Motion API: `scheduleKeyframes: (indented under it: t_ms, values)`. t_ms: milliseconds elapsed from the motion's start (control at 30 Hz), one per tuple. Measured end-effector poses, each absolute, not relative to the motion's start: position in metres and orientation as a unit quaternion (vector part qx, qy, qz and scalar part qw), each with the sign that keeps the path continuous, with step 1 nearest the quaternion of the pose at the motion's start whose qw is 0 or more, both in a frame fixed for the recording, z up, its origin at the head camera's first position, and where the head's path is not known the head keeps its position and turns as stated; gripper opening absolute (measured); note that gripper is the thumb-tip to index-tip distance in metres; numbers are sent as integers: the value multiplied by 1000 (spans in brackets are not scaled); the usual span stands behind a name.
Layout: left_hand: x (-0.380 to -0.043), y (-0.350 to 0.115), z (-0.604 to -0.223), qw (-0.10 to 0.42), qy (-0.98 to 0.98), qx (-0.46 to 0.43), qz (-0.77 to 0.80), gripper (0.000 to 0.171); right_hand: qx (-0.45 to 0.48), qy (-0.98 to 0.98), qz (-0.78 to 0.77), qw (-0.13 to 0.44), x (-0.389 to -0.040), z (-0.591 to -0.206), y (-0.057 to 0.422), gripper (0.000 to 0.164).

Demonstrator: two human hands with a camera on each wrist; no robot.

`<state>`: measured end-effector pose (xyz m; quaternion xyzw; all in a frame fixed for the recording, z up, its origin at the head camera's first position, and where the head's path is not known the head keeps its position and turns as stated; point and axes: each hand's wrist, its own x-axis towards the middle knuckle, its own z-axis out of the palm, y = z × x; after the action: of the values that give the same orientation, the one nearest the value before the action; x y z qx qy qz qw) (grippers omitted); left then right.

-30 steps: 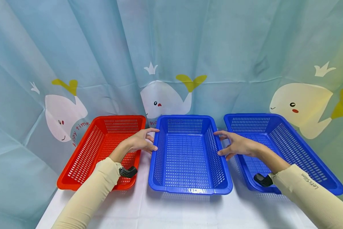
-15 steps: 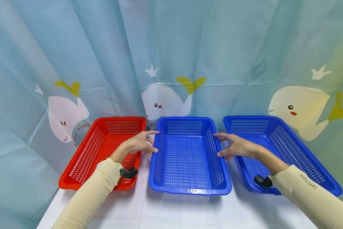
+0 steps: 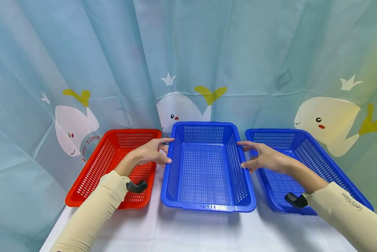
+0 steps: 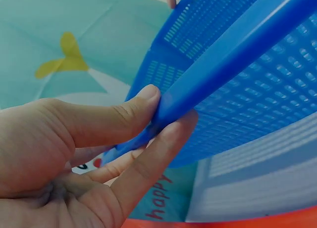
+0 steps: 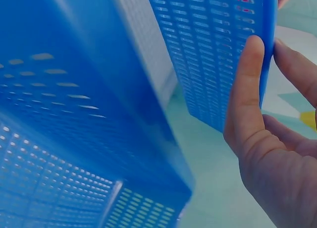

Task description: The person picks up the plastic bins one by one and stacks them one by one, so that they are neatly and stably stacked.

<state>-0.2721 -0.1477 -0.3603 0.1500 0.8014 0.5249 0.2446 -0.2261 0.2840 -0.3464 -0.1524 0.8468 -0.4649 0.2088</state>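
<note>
The middle blue plastic basket point(image 3: 207, 207), with slotted walls and nothing inside, is held between both hands. My left hand point(image 3: 152, 152) pinches its left rim; in the left wrist view the thumb lies on one side of the rim point(image 4: 213, 72) and the fingers on the other. On the opposite side my right hand point(image 3: 267, 158) pinches the right rim, and the right wrist view shows the basket wall point(image 5: 208, 45) between thumb and fingers. The basket hangs a little above the white table, its shadow below the front edge.
A red basket point(image 3: 112, 203) stands on the left, partly under the left forearm. Another blue basket point(image 3: 271, 196) stands close on the right, under the right forearm. Behind them hangs a light blue whale-print curtain point(image 3: 188, 52). A white cloth point(image 3: 188, 234) covers the table.
The middle basket has risen from the table, with both hands moving up along with it. Its far edge now overlaps more of the curtain. The head view has tilted slightly upward.
</note>
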Motion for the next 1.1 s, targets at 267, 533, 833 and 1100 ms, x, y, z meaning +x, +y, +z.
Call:
scheduleKeyframes:
  t_ms: [267,533,833,1100]
  values:
    - [-267,-152,-340,224,802,157,531,91,-168,859,-455,167,-221,-323,286,90]
    - [-262,-157,-320,216,778,179,562,92,-178,865,-451,131,-215,-306,286,88]
    - [-260,-160,-313,211,778,186,562,93,-185,866,-448,123,-211,-298,285,90]
    - [-258,-163,-309,213,777,182,564,92,-186,861,-457,127,-211,-294,282,90]
